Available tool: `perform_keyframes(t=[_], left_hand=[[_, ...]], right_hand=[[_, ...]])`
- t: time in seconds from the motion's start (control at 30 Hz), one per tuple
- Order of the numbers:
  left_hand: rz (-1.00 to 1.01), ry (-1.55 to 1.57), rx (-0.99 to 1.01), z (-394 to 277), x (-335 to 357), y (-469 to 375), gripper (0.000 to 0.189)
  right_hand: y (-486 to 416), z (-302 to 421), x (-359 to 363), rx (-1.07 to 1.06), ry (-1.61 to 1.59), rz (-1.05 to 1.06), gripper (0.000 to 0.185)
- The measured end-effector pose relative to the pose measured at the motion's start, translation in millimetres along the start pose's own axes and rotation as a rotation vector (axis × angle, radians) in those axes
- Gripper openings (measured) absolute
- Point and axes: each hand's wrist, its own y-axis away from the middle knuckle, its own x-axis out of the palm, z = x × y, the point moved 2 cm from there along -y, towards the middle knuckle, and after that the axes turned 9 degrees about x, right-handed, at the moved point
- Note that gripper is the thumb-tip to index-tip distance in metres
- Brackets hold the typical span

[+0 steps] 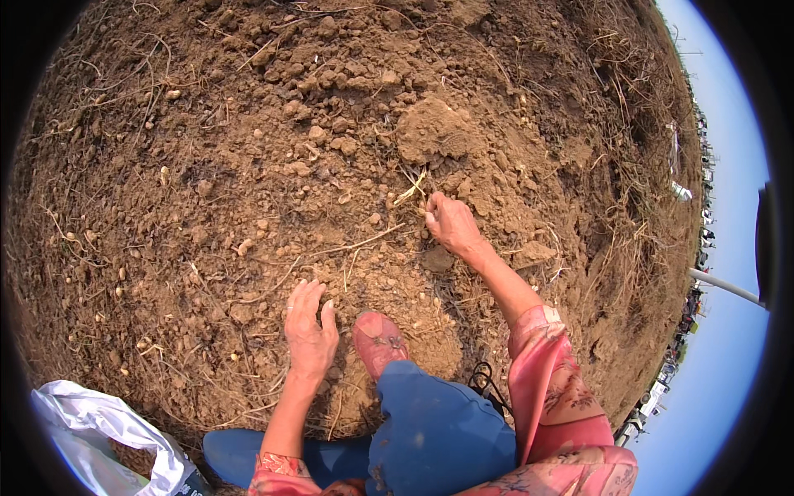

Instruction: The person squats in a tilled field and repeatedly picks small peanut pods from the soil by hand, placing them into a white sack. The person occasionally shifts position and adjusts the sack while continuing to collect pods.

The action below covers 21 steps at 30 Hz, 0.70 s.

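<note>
My right hand reaches down to the dry brown soil, its fingers curled together at the ground. Just beyond its fingertips stick out some pale, broken plant stalks. Whether anything is pinched in those fingers is hidden. My left hand hovers over or rests on the soil beside my shoe, back upward, thumb apart and nothing visible in it. Between the hands lies a thin dry stem. Unshelled peanuts are scattered to the left, among them a peanut pod and another peanut pod.
A white plastic bag stands with its mouth spread at the lower left. My pink shoe is planted between my arms. Ahead sits a large soil clod. Dried vines are heaped on the right; distant vehicles line the field's edge.
</note>
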Motion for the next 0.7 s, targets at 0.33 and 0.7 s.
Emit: perform_keyframes(t=[0.33, 0.7], left_hand=[[0.122, 0.012, 0.120, -21.0, 15.1, -43.6, 0.027], [0.224, 0.140, 0.187, -36.9, 42.0, -63.4, 0.030]], right_hand=[[7.4, -5.1, 19.3, -0.093, 0.213, -0.630, 0.016], [34.0, 14.4, 12.7, -0.083, -0.061, -0.470, 0.032]])
